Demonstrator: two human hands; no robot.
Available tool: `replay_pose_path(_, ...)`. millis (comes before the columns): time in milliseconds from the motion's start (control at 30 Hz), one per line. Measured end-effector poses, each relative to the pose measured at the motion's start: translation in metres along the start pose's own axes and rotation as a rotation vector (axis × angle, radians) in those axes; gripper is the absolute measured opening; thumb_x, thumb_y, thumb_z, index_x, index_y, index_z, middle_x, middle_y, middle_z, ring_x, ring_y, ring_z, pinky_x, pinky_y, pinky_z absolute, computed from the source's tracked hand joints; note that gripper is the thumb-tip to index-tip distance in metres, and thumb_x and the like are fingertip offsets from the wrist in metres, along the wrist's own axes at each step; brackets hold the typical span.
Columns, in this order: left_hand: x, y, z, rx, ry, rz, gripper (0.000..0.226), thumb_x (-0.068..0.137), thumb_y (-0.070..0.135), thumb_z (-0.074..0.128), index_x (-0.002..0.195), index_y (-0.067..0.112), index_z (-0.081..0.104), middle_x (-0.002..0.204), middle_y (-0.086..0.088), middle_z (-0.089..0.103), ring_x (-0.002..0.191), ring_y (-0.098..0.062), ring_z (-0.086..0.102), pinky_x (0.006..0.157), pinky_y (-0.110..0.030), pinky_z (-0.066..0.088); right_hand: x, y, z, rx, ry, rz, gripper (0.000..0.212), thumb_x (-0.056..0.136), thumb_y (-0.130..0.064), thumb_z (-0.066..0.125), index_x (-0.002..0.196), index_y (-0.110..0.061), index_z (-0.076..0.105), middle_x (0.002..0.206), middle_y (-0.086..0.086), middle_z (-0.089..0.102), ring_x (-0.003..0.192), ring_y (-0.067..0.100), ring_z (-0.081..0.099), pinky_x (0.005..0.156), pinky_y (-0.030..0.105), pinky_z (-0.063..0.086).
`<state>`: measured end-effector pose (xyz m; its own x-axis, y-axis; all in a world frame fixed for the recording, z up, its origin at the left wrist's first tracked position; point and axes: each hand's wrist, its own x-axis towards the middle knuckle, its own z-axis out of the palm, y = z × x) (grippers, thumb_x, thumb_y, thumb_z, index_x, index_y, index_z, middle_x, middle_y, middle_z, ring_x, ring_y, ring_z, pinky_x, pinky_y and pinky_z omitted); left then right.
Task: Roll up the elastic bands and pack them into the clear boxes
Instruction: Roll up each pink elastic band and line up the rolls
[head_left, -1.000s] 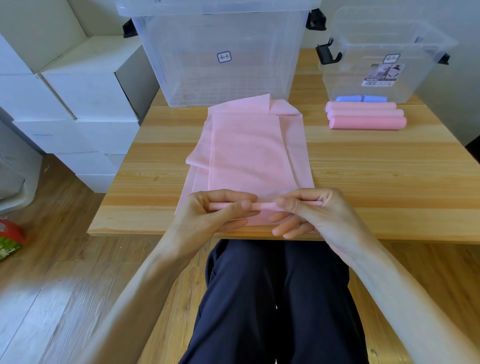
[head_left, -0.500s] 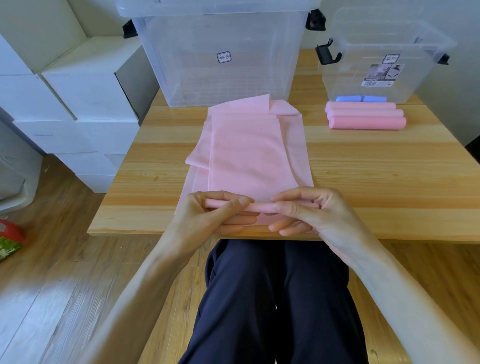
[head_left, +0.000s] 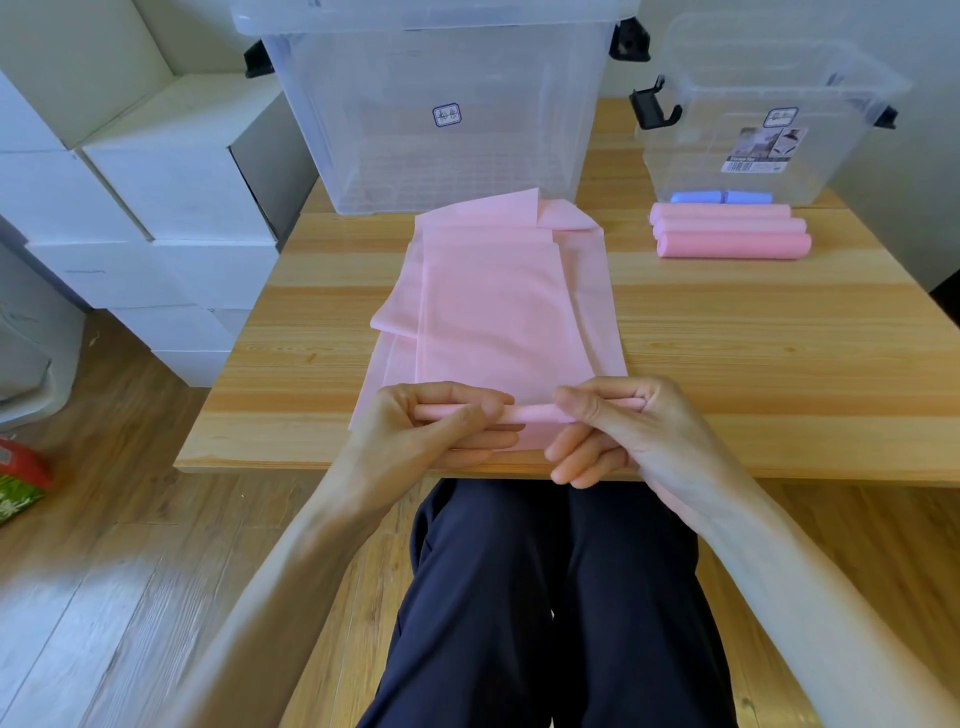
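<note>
A pink elastic band (head_left: 498, 306) lies flat in loose layers on the wooden table (head_left: 753, 332), its near end curled into a thin roll (head_left: 535, 413) by the table's front edge. My left hand (head_left: 431, 431) pinches the left part of that roll between thumb and fingers. My right hand (head_left: 618, 426) pinches the right part the same way. Three finished pink rolls (head_left: 727, 231) lie side by side at the back right. A large lidded clear box (head_left: 436, 104) stands behind the band, a smaller clear box (head_left: 769, 109) at the back right.
Two blue rolls (head_left: 719, 197) sit against the small box, behind the pink rolls. White cartons (head_left: 156, 197) are stacked on the floor left of the table. A red and green package (head_left: 21, 483) lies on the floor at far left. My dark-trousered legs are under the table edge.
The roll has turned slightly further from me along the band, and both hands have crept forward with it. The rest of the table is unchanged.
</note>
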<state>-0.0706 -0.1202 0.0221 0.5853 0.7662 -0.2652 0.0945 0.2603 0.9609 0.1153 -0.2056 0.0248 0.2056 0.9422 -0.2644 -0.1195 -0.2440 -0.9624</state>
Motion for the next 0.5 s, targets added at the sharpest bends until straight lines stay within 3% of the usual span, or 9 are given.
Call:
replay_pose_path(100,0.0000,0.0005,0.0005,0.013,0.004,-0.005,0.031,0.079,0.030,0.067,0.101,0.011,0.076,0.093,-0.010,0.078,0.093,-0.018,0.075,0.078,-0.024,0.060,-0.0010,0.0004,-0.0004,-0.013,-0.034,-0.014,0.028,0.073,-0.025,0.076,0.097,-0.010,0.076,0.085,0.014,0.077,0.072,0.027,0.075,0.058,0.024,0.059)
replay_pose_path(300,0.0007,-0.0002,0.0011,-0.028,0.026,0.013,0.027,0.080,0.026,0.067,0.099,0.010,0.076,0.094,-0.010,0.078,0.092,-0.019,0.075,0.075,-0.019,0.058,-0.0007,0.0014,0.0003,-0.028,-0.009,-0.017,0.031,0.079,-0.031,0.072,0.096,-0.005,0.077,0.086,0.014,0.077,0.072,0.029,0.075,0.058,0.024,0.059)
replay_pose_path(500,-0.0003,0.0001,-0.0021,-0.053,-0.008,-0.016,0.029,0.077,0.026,0.068,0.101,0.011,0.076,0.096,-0.011,0.077,0.094,-0.019,0.075,0.077,-0.020,0.058,-0.0004,0.0025,0.0004,-0.012,-0.018,-0.047,0.024,0.081,-0.021,0.072,0.101,-0.008,0.075,0.092,0.011,0.077,0.077,0.028,0.076,0.062,0.024,0.060)
